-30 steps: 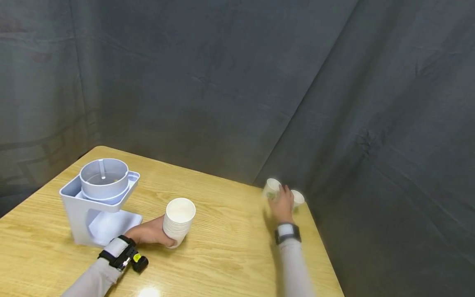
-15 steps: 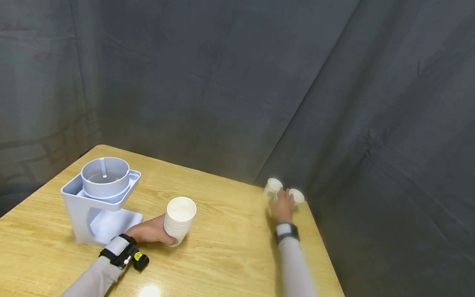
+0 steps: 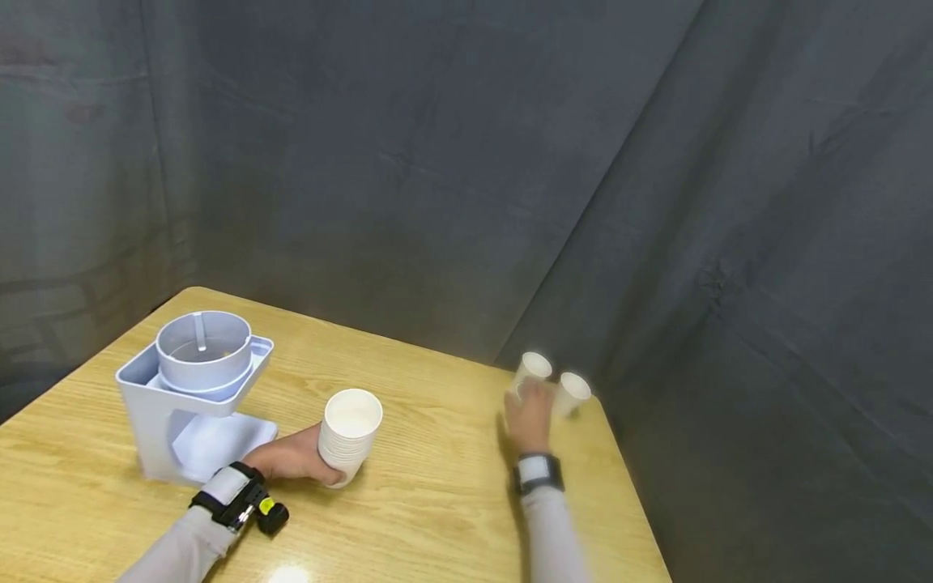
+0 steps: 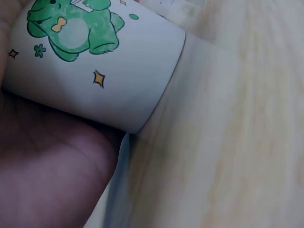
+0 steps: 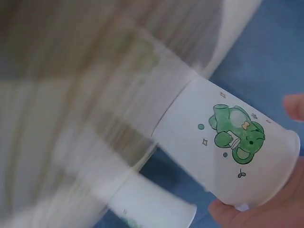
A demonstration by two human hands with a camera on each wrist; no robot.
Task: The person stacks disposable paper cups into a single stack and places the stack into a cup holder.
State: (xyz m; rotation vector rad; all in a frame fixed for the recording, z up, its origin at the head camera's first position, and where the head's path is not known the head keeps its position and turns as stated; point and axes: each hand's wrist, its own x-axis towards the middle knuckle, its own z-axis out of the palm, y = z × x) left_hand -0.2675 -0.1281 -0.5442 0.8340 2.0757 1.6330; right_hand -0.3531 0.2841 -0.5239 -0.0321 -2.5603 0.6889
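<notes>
In the head view my left hand [image 3: 299,455] grips a stack of white paper cups [image 3: 350,433] at the table's middle. The left wrist view shows a green bear and small stars printed on the stack's outer cup [image 4: 99,76]. My right hand [image 3: 530,417], blurred, is at a white paper cup [image 3: 534,366] near the table's far right corner. In the right wrist view its digits spread around this bear-printed cup [image 5: 228,142], with a visible gap on one side. Beside it stands another paper cup [image 5: 154,204]. Contact on the other side is hard to judge.
A pale lavender plastic stand [image 3: 149,429] holds a round tub [image 3: 207,372] at the left of the wooden table [image 3: 437,486]. Something small and yellowish shows inside the tub. A dark grey curtain [image 3: 408,162] hangs close along the table's back and right sides.
My right hand has moved left, away from the right-hand cup and toward the left one. The left hand and its stack stay in place.
</notes>
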